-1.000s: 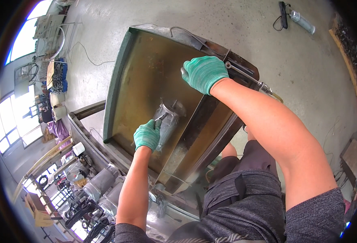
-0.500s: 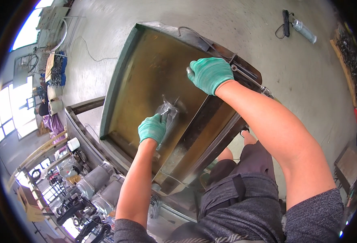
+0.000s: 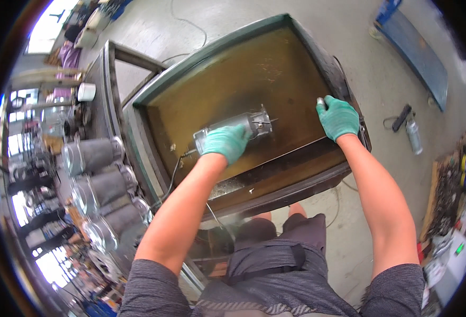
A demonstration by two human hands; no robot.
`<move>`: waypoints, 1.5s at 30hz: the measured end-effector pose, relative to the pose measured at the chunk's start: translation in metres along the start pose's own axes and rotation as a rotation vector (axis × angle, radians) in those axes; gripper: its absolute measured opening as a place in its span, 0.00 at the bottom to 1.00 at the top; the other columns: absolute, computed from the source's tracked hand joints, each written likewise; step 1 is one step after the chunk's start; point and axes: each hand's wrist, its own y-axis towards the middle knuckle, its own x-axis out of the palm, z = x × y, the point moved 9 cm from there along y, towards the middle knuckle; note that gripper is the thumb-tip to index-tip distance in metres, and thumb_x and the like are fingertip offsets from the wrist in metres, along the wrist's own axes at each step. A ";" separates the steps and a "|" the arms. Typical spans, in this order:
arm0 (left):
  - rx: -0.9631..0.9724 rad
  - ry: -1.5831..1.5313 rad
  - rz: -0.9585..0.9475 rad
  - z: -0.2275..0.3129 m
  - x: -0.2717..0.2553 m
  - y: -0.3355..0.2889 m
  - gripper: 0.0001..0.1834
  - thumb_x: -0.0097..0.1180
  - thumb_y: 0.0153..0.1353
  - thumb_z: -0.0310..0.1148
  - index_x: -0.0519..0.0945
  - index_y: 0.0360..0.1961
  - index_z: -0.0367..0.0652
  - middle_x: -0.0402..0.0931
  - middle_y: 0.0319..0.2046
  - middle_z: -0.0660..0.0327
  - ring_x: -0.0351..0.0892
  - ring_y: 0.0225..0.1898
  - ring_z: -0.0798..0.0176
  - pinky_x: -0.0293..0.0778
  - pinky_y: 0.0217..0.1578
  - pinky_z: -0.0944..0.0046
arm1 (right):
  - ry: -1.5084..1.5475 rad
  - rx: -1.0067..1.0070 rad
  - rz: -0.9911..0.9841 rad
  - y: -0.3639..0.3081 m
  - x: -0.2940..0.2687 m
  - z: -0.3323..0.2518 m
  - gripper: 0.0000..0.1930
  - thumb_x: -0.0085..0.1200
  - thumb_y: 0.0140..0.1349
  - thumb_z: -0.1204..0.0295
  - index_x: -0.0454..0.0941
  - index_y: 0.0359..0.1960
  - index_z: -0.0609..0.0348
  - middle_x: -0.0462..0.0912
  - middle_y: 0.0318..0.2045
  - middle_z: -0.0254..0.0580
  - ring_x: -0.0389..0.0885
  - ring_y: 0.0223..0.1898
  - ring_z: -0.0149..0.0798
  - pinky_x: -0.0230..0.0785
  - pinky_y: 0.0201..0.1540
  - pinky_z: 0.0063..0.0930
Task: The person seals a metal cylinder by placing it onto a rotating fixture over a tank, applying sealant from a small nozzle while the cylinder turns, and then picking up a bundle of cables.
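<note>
A grey cylindrical metal motor [image 3: 254,124] lies partly in the murky brown liquid of a green-rimmed tank [image 3: 211,53]. My left hand [image 3: 227,142], in a green glove, is closed over its body from above. A dark cable [image 3: 178,169] runs from the motor's near-left end over the tank edge. At the other end sit a flange and a thin shaft. My right hand [image 3: 339,117], also green-gloved, is by the tank's right rim, thumb up and fingers curled; what they hold is hidden. A dark ledge [image 3: 280,162] crosses the tank's near side.
Several similar grey motors [image 3: 98,156] stand to the left beside a metal frame [image 3: 108,95]. A white pail [image 3: 86,92] is behind them. On the floor at right are a clear cylinder with a black cord [image 3: 413,134], a blue flat cart [image 3: 415,58] and a wooden-edged bin of dark parts [image 3: 440,195].
The view has turned, so the tank appears rotated. My left hand has shifted from the motor's end onto its body, and more of the motor shows. My right hand stays by the rim.
</note>
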 end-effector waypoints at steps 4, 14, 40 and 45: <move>-0.303 -0.156 0.186 -0.113 -0.024 -0.080 0.20 0.52 0.71 0.50 0.83 0.51 0.47 0.84 0.47 0.46 0.82 0.50 0.39 0.77 0.51 0.45 | -0.057 -0.002 0.040 -0.001 0.000 -0.001 0.23 0.42 0.74 0.48 0.82 0.37 0.51 0.87 0.38 0.55 0.84 0.43 0.63 0.76 0.47 0.57; -0.523 -0.288 0.545 -0.267 0.073 -0.233 0.12 0.55 0.71 0.40 0.82 0.47 0.46 0.84 0.39 0.45 0.82 0.44 0.36 0.77 0.47 0.42 | -0.128 -0.027 0.048 -0.005 0.001 -0.012 0.24 0.43 0.74 0.46 0.83 0.43 0.53 0.86 0.41 0.61 0.82 0.46 0.66 0.73 0.51 0.59; -0.608 -0.546 0.265 -0.248 0.080 -0.201 0.24 0.50 0.71 0.58 0.83 0.47 0.49 0.87 0.40 0.50 0.85 0.45 0.41 0.79 0.48 0.45 | -0.804 -0.605 -0.392 -0.029 0.118 -0.213 0.11 0.49 0.70 0.68 0.82 0.47 0.54 0.89 0.45 0.50 0.88 0.48 0.55 0.80 0.49 0.48; -0.629 -0.520 0.235 -0.247 0.073 -0.199 0.24 0.49 0.72 0.57 0.85 0.46 0.50 0.87 0.38 0.50 0.85 0.43 0.41 0.79 0.46 0.45 | -0.808 -0.610 -0.352 -0.024 0.125 -0.207 0.11 0.49 0.68 0.70 0.82 0.46 0.54 0.89 0.43 0.51 0.88 0.46 0.55 0.80 0.47 0.49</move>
